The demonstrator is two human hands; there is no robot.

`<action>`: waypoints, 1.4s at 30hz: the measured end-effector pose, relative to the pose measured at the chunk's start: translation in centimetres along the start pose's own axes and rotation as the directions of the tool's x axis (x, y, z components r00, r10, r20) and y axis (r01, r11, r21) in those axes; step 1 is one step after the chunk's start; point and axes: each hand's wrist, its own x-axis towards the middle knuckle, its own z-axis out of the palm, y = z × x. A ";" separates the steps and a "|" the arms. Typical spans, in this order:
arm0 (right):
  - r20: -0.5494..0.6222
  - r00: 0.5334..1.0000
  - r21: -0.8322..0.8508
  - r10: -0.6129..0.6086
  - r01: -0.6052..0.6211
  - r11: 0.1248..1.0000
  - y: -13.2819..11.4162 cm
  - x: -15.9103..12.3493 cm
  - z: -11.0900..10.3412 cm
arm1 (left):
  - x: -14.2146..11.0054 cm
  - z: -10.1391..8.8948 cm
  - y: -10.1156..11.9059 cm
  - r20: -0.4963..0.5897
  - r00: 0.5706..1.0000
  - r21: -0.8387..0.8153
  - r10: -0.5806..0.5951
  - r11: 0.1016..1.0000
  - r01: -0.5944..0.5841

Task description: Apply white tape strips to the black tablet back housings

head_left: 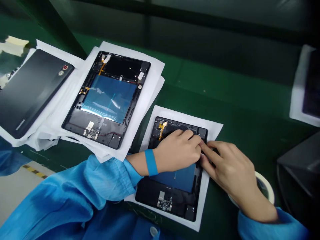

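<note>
An opened tablet [175, 196] with a blue battery and bare circuit boards lies back-up on a white sheet [212, 128] on the green bench. My left hand [178, 151], with a blue wristband, rests on its upper part, fingers curled and pressing near the top right corner. My right hand [230, 170] meets it from the right, fingertips pinched at the tablet's right edge. What the fingers hold, if anything, is too small to make out.
A second opened tablet [107, 96] lies on stacked white sheets at the upper left. A closed dark tablet back [30, 90] lies further left. A tape roll [265, 188] sits under my right wrist. Dark items [311, 83] stand at the right edge.
</note>
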 end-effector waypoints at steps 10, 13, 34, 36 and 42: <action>-0.067 0.995 0.181 0.076 -0.063 0.981 -0.1 -1.0 0.7 | -7.7 -3.2 0.3 -0.017 0.999 0.015 -0.027 1.000 0.027; -0.079 0.993 0.197 0.083 -0.066 0.978 -0.1 -0.9 0.8 | -9.4 -2.6 -0.9 -0.054 0.997 -0.006 -0.049 0.999 0.049; -0.056 0.989 0.191 0.134 -0.121 0.974 -3.0 9.2 -1.6 | -10.2 -1.3 -1.7 -0.127 0.991 -0.026 -0.035 0.999 0.032; -0.097 0.989 0.138 0.111 -0.097 0.986 -4.0 10.5 0.2 | -10.2 -1.4 -1.7 -0.143 0.989 -0.023 -0.047 0.999 0.044; -0.116 0.988 0.072 0.106 -0.098 0.993 -4.9 10.1 3.0 | -10.3 -1.2 -1.8 -0.192 0.979 -0.019 -0.068 0.998 0.065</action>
